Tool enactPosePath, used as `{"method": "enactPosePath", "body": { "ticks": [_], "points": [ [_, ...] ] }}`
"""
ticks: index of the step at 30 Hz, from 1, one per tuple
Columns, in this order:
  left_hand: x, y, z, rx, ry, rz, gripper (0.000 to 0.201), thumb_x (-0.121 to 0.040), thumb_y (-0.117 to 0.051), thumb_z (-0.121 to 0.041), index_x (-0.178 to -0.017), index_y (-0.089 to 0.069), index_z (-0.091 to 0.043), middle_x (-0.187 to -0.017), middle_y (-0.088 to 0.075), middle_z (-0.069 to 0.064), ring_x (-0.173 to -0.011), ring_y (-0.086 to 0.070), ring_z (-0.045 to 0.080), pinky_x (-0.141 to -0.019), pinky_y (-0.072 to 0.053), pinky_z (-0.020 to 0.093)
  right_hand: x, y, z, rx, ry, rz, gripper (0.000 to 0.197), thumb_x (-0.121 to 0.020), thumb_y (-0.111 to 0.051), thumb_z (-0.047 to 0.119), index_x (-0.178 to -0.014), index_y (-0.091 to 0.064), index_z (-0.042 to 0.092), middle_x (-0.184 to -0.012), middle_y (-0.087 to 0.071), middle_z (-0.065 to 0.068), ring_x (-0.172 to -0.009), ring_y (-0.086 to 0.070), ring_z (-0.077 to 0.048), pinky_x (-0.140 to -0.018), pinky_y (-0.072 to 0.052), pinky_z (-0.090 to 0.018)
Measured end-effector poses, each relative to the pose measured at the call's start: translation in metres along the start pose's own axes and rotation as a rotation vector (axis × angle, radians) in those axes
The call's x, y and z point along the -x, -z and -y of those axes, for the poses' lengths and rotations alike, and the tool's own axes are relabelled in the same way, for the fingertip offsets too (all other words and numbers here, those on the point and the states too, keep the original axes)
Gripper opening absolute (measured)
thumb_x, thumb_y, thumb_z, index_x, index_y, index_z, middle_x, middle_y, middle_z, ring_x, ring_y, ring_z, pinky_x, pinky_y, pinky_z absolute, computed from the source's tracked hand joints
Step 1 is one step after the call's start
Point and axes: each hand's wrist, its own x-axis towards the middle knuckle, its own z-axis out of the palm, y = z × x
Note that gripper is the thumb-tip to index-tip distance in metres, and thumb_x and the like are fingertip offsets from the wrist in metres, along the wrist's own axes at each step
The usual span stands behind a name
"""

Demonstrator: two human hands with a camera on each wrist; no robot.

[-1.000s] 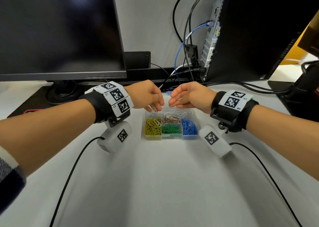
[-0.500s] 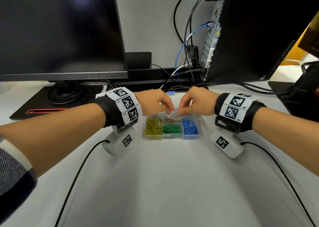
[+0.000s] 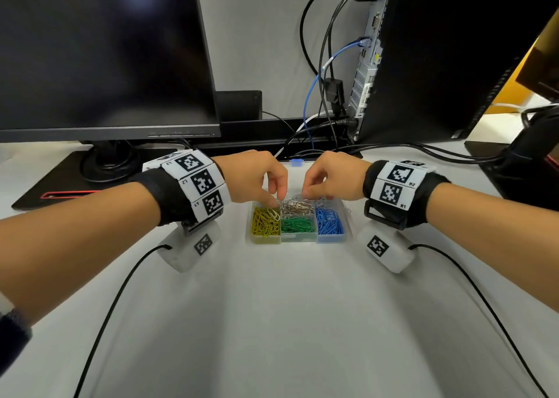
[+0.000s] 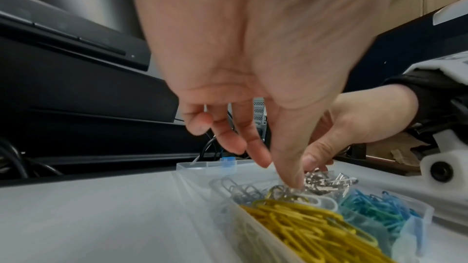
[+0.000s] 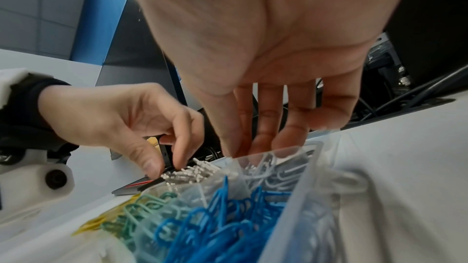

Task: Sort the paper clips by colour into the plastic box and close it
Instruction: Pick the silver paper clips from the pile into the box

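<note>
A clear plastic box (image 3: 298, 240) stands open on the white table, its lid lying flat behind it with a blue latch (image 3: 296, 162). Yellow clips (image 3: 265, 225) fill the left compartment, green clips (image 3: 298, 225) the front middle, blue clips (image 3: 329, 221) the right, and silver clips (image 3: 296, 207) the back middle. One white clip (image 3: 273, 214) lies on the yellow ones. My left hand (image 3: 273, 199) reaches down, thumb (image 4: 293, 181) on the silver pile with a gap to the index. My right hand (image 3: 308, 196) dips its fingers (image 5: 266, 127) behind the box wall (image 5: 298, 197), tips hidden among white clips (image 5: 278, 169).
A dark monitor (image 3: 106, 55) on a black stand (image 3: 60, 183) is at the back left. A black computer tower (image 3: 453, 55) with cables (image 3: 393, 152) is at the back right. Two thin black cables (image 3: 121, 291) run from the wrist cameras across the near table.
Both hands have come down from above the box, and their fingertips now reach into its back compartments. The box has not moved.
</note>
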Motion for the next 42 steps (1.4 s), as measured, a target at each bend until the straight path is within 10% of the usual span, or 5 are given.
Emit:
{"method": "enactPosePath", "body": {
  "ticks": [30, 42],
  "points": [
    [0.0, 0.01, 0.01, 0.072, -0.008, -0.076, 0.005, -0.084, -0.072, -0.025, -0.081, -0.07, -0.027, -0.082, -0.065, -0.013, -0.067, -0.052, -0.002, -0.058, -0.037, 0.007, 0.016, 0.007, -0.011, -0.088, -0.014, 0.0, 0.035, -0.088, -0.052, 0.009, -0.082, -0.079, 0.03, -0.089, -0.073, 0.007, -0.087, -0.063, -0.025, -0.082, -0.055, -0.041],
    [-0.018, -0.01, 0.008, 0.135, 0.12, -0.249, 0.012, -0.091, -0.062, -0.02, -0.09, -0.073, -0.018, -0.08, -0.072, -0.006, -0.072, -0.062, 0.002, -0.067, -0.045, 0.014, 0.02, 0.011, -0.018, -0.19, -0.058, -0.12, 0.028, -0.091, -0.05, 0.004, -0.089, -0.077, 0.014, -0.082, -0.073, 0.004, -0.072, -0.064, -0.006, -0.064, -0.045, -0.014]
  ]
}}
